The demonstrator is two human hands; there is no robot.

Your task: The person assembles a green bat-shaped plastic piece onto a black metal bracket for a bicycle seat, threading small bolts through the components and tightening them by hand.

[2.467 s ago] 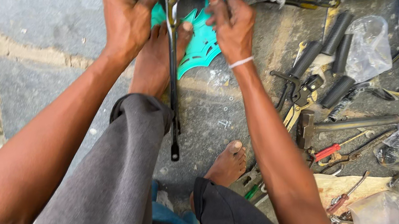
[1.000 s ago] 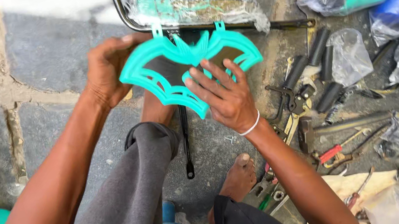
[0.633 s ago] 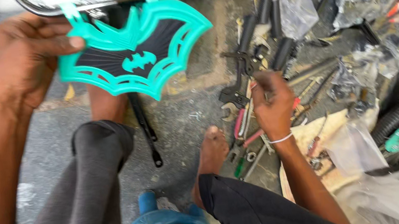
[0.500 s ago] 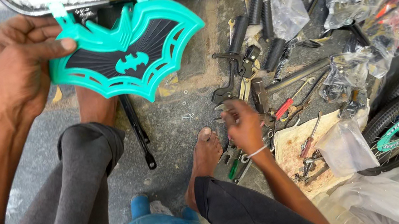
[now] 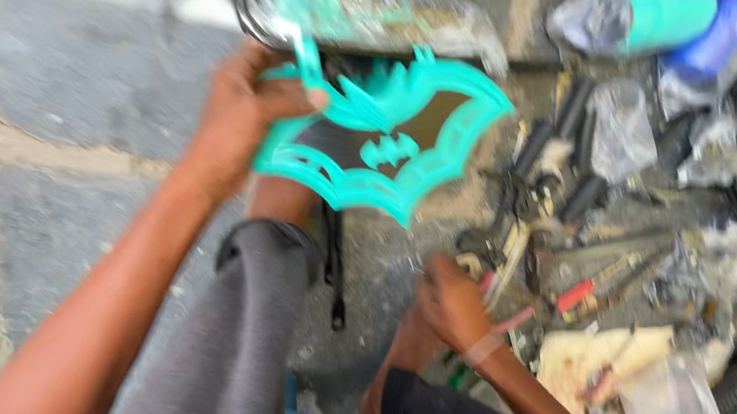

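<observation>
A seated person's left hand (image 5: 241,119) clamps the teal bat-shaped plastic plate (image 5: 388,140) aloft at far centre, while the right hand (image 5: 450,300) dips into the heap of hand tools (image 5: 583,252), fingers curled; whether closed on 1 is unclear. Keeping the plate level seems wise.

Held up in the left hand (image 5: 238,119): a bat-shaped plate (image 5: 383,141), stretching right of the grip. Behind it, a wrapped frame (image 5: 377,9). Below and right of that grip, the right hand (image 5: 450,300), down among scattered tools (image 5: 530,231). Farther right, bagged parts (image 5: 653,14).
</observation>
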